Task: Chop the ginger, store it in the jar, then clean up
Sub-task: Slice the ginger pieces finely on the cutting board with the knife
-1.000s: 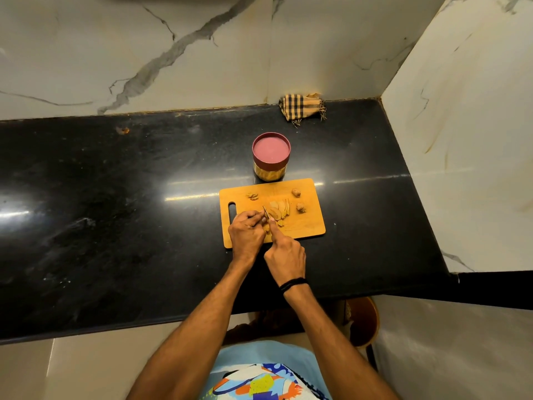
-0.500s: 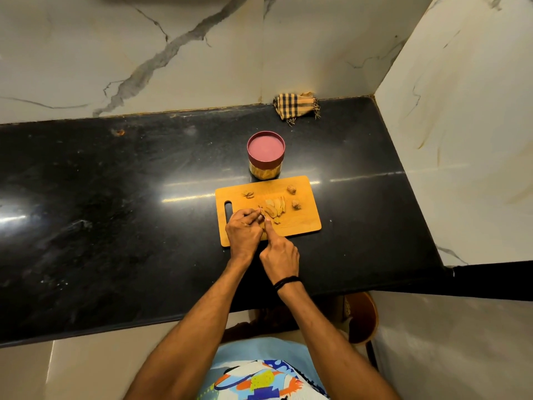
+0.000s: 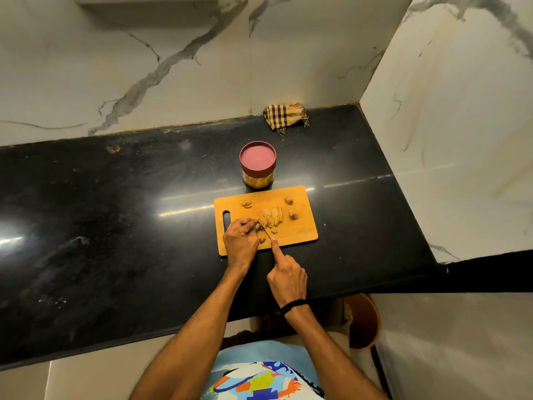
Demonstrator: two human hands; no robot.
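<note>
Item 1, desk (image 3: 115, 226): black polished stone set into a marble-walled corner. I view it from above.

Item 2, cutting board (image 3: 300, 232): orange-brown, lying flat mid-view, with the handle slot at its 9 o'clock end.

Item 3, ginger (image 3: 272, 217): a fan of pale slices at the board's middle. Three loose knobs lie apart from it, two toward 2 o'clock and one toward 11 o'clock.

Item 4, jar (image 3: 257, 168): upright with its pink lid on and yellowish contents inside. It stands just past the board's 12 o'clock edge. I cannot tell whether the two touch.

Item 5, knife (image 3: 266, 232): thin blade, tip pointing at the slices.

Item 6, left hand (image 3: 240, 241): fingers curled, tips pinning the near end of the ginger beside the blade.

Item 7, right hand (image 3: 287, 277): closed round the knife's hidden handle, forefinger straight along the spine. A black wristband (image 3: 292, 306) sits on the wrist.

Item 8, checked cloth (image 3: 285, 116): bunched against the wall at 12 o'clock, well apart from the jar.
</note>
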